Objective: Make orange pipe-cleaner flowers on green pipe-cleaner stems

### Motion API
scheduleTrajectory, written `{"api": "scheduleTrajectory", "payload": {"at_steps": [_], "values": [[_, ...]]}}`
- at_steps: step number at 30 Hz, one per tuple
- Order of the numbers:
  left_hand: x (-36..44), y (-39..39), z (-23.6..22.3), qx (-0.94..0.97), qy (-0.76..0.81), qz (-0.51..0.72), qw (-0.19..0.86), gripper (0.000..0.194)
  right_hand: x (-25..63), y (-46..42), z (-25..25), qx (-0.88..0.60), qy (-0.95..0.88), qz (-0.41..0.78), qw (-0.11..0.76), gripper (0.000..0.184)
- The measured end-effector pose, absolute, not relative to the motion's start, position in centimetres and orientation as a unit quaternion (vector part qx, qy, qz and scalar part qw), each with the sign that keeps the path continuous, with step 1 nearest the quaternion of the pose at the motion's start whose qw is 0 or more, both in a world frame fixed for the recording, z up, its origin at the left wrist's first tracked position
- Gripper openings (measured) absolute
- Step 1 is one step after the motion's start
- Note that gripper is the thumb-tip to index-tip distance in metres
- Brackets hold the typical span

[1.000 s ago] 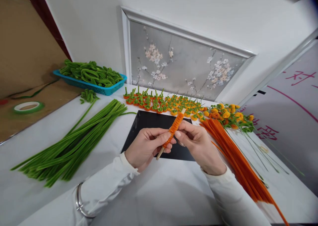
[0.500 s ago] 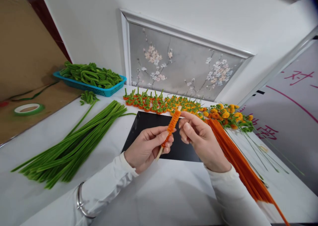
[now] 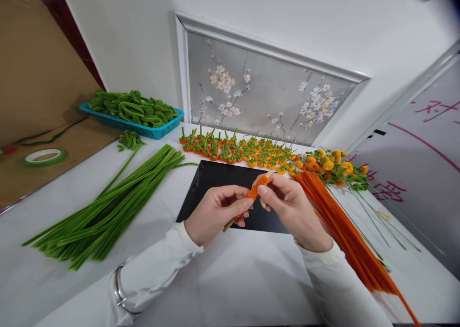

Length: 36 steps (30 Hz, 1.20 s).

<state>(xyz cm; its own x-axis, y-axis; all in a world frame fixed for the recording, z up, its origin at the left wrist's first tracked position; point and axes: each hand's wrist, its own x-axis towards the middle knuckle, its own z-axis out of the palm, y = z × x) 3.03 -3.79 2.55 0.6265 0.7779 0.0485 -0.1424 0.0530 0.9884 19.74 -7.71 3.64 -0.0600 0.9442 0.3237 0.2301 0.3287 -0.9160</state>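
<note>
A thin wooden stick (image 3: 227, 225) wound with an orange pipe cleaner coil (image 3: 258, 188) is held over a black mat (image 3: 219, 178). My left hand (image 3: 215, 213) is closed round the stick's lower part. My right hand (image 3: 287, 207) pinches the coil near the stick's upper end, thumb and fingers pressed on it. Most of the coil is hidden by my fingers.
A bundle of green pipe cleaners (image 3: 104, 212) lies at the left, a bundle of orange ones (image 3: 345, 231) at the right. Rows of small orange and yellow flowers (image 3: 251, 152) line the back. A blue basket (image 3: 158, 129) of green pieces and a green tape roll (image 3: 45, 155) are far left.
My right hand moved back onto the coil and closed on it. The stick tilted lower, and more of the coil is now covered by my fingers.
</note>
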Motion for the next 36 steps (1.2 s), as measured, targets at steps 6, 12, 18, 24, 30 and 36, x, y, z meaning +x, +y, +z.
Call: {"api": "scheduleTrajectory", "payload": {"at_steps": [6,12,18,24,30,36], "values": [[2.9,-4.0,2.5,0.704,0.267,0.376,0.541,0.02,19.5,-7.6,3.5,-0.467,-0.634,0.346,0.511,0.022],[2.8,-4.0,2.0,0.731,0.277,0.392,0.485,0.02,19.4,-7.5,3.2,-0.458,-0.626,0.361,0.518,0.021],[3.1,-4.3,2.5,0.683,0.24,0.369,0.583,0.02,19.8,-7.4,2.9,-0.453,-0.608,0.375,0.534,0.02],[3.1,-4.5,2.3,0.681,0.26,0.418,0.541,0.02,19.2,-7.8,3.7,-0.448,-0.619,0.395,0.51,0.018],[3.0,-4.6,2.2,0.729,0.282,0.432,0.449,0.02,18.4,-8.0,3.8,-0.453,-0.62,0.39,0.509,0.017],[3.1,-4.7,2.3,0.752,0.276,0.43,0.417,0.02,18.5,-8.0,3.7,-0.457,-0.627,0.369,0.512,0.013]]}}
